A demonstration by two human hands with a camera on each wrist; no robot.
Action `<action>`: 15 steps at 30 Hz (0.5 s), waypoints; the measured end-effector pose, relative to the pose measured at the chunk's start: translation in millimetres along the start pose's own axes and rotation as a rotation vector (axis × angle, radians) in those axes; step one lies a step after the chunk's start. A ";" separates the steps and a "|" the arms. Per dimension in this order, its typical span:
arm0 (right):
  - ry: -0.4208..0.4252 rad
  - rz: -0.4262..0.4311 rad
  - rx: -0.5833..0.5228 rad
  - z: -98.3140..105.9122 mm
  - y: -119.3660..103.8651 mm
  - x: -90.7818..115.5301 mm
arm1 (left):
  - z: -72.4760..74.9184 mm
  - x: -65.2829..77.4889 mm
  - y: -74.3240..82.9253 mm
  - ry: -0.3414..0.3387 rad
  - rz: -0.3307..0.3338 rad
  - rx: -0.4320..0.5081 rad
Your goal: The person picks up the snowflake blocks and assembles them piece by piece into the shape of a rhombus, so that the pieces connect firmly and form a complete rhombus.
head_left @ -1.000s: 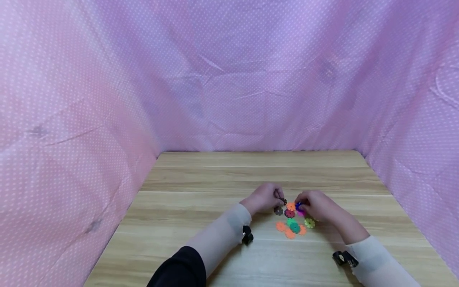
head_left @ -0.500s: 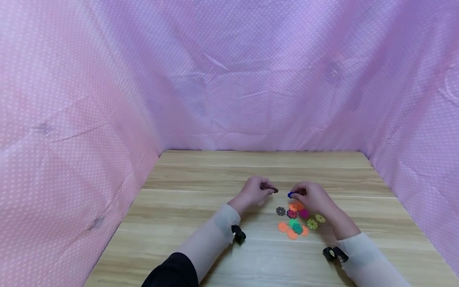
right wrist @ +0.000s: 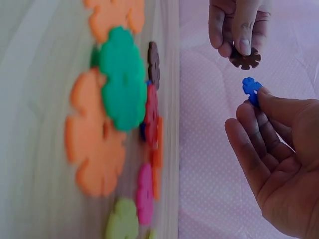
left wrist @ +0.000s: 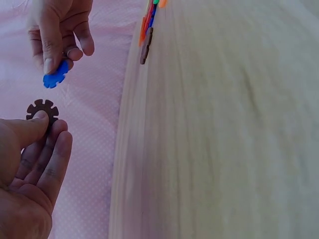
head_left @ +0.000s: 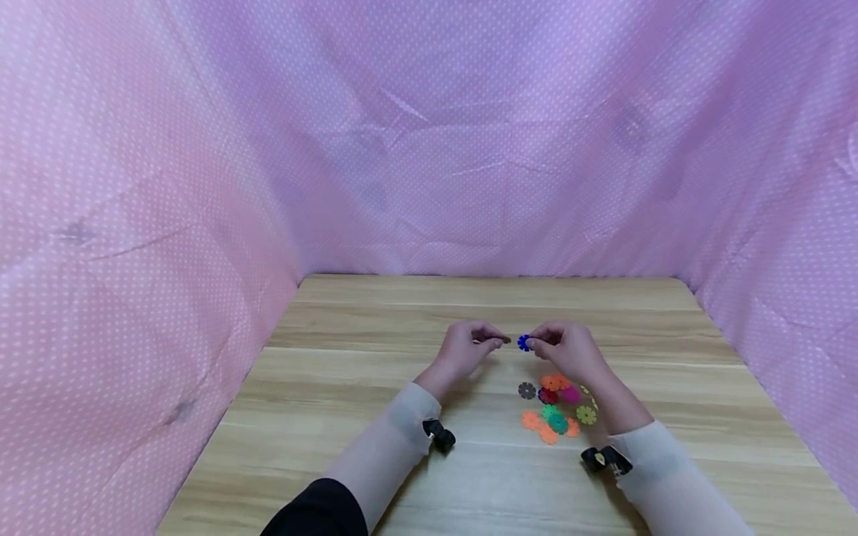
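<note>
Between thumb and fingers my left hand [head_left: 467,350] pinches a brown notched disc [left wrist: 43,111], a flat snowflake-style building piece. My right hand [head_left: 566,348] pinches a blue notched disc [right wrist: 251,90] of the same kind. Both hands are raised above the table, facing each other, and a small gap parts the two discs. Below them several loose discs lie in a cluster: a grey-brown disc [head_left: 527,390], an orange disc [head_left: 555,382], a magenta disc [head_left: 570,394], a green disc [head_left: 557,423] and a yellow-green disc [head_left: 586,415].
A wooden table [head_left: 375,320] carries the discs, some overlapping. Pink dotted cloth [head_left: 429,149] hangs behind it and on both sides. Each wrist wears a small black camera, such as the left camera [head_left: 439,435].
Both hands have lifted from the disc cluster and moved away toward the table's far side, slightly left. The blue and brown discs came up with them and are now closer together.
</note>
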State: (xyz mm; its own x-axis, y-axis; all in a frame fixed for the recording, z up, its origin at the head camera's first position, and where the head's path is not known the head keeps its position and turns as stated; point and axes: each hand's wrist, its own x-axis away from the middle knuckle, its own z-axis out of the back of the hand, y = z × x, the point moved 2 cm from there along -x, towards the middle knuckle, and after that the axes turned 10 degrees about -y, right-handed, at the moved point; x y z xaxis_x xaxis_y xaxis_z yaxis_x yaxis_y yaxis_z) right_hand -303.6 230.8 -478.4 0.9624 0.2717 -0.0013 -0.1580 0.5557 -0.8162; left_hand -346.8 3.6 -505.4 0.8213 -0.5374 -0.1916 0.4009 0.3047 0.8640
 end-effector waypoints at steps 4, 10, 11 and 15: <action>-0.009 -0.024 -0.092 -2.7 -1.1 -3.2 | 2.2 0.3 0.7 0.025 -0.010 0.011; -0.018 -0.035 -0.217 -7.5 2.2 -8.3 | 0.8 1.0 -0.4 0.042 -0.021 0.040; -0.021 -0.035 -0.238 -8.9 2.8 -9.4 | 0.7 1.4 -0.7 0.045 -0.017 0.040; -0.029 -0.040 -0.297 -13.8 5.4 -13.4 | 1.0 2.9 -2.2 0.054 0.005 0.040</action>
State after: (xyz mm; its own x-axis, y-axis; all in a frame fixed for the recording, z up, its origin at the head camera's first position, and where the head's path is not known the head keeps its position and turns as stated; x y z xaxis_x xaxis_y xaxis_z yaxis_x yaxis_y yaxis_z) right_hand -314.3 219.2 -490.8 0.9591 0.2790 0.0470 -0.0447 0.3134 -0.9486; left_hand -345.7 0.5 -507.4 0.8445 -0.4923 -0.2108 0.3808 0.2754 0.8827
